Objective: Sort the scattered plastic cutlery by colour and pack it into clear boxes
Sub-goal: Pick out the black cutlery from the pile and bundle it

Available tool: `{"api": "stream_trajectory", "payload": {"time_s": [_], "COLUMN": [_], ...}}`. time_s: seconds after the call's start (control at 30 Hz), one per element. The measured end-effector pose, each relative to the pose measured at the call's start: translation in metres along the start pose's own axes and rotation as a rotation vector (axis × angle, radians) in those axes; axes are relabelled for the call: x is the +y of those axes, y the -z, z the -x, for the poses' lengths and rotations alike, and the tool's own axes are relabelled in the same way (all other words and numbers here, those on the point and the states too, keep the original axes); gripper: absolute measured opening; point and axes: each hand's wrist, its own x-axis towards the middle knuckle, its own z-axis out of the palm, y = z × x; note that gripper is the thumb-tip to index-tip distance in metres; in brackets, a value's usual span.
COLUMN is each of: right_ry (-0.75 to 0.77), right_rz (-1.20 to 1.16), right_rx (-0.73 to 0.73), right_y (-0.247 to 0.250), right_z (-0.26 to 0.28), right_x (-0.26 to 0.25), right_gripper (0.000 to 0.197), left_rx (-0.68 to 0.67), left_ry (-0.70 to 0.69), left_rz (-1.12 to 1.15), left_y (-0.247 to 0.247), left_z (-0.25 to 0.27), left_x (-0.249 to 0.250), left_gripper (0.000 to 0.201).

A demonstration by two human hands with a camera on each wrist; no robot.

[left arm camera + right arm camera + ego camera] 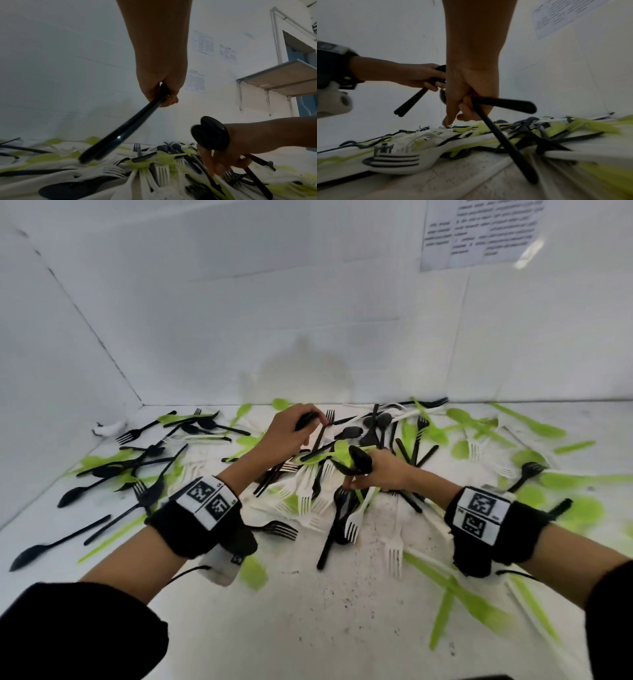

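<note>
Black, white and lime-green plastic cutlery (346,501) lies scattered in a heap on the white table (308,628). My left hand (294,428) hovers over the far part of the heap and grips a couple of black pieces (120,135) by one end, handles slanting down. My right hand (373,472) is just right of it, low over the pile, holding black spoons (359,460) whose bowls stick up (211,132). In the right wrist view, the spoons' black handles (505,104) cross under its curled fingers (465,108), and one finger points down at the pile. No clear box is in view.
White walls close the table at the back and left. A printed sheet (479,231) hangs on the back wall. A small white object (109,428) lies in the far left corner. A wall shelf (283,75) shows to the right. Loose green knives (462,594) lie front right.
</note>
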Motion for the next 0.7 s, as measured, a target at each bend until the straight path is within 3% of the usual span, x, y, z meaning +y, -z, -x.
{"api": "stream_trajectory", "payload": {"time_s": [0.1,0.17,0.23,0.37,0.57,0.63,0.7], "right_ry": [0.002,-0.031,-0.069,-0.048,-0.021,-0.038,-0.053], "right_rz": [0.312,0.505,0.564,0.546,0.266,0.032,-0.240], "right_rx": [-0.148,-0.188,-0.208,-0.201,-0.007,0.108,0.241], "right_y": [-0.015,-0.022,-0.026,-0.028,-0.016,-0.007,0.003], "right_z": [-0.008,-0.012,-0.013,-0.011,-0.002,0.003,0.007], "right_x": [-0.012,-0.012,-0.007,-0.002,0.006,0.004,-0.001], "right_gripper": [0.010,0.021,0.036,0.041,0.032,0.016,0.025], "left_rx": [-0.096,-0.151,-0.189,-0.258,-0.282,-0.275,-0.243], "left_ry": [0.087,0.108,0.110,0.089,0.066,0.068,0.079], "left_rz": [0.029,0.031,0.047,0.040,0.068,0.061,0.028], "left_y": [0.011,0.015,0.018,0.016,0.001,-0.008,-0.018], "left_z": [-0.006,-0.010,-0.013,-0.024,-0.049,-0.057,-0.064], "left_x": [-0.023,-0.037,-0.049,-0.062,-0.068,-0.071,-0.074], "left_gripper": [0.014,0.014,0.014,0.014,0.013,0.012,0.011]}}
